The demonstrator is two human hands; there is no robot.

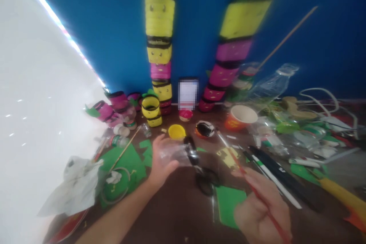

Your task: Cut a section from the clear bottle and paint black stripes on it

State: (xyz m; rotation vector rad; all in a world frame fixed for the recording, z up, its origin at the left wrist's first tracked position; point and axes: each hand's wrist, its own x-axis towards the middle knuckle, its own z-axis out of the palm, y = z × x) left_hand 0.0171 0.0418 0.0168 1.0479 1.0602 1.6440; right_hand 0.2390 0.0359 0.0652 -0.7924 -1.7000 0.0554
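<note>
My left hand [161, 160] is wrapped round a clear plastic bottle piece [177, 153] lying on its side, with a black painted band at its right end. In my right hand [261, 198] is a red-handled paintbrush [251, 187], its tip up near a small cup of black paint [205, 129]. Whether the tip touches the cup I cannot tell. Left of that cup stands a yellow paint cup [177, 132]. Black-handled scissors [207, 180] lie on the table between my hands, beside a green foam sheet [230, 204]. The picture is blurred by motion.
Stacks of yellow and pink painted cups [159, 53] rise against the blue wall. A paper cup [241, 117], clear bottles [274, 84] and scraps crowd the right. Pens [277, 183] and a yellow-handled tool [340, 194] lie nearer. Crumpled tissue [74, 183] and green sheets [126, 160] lie left.
</note>
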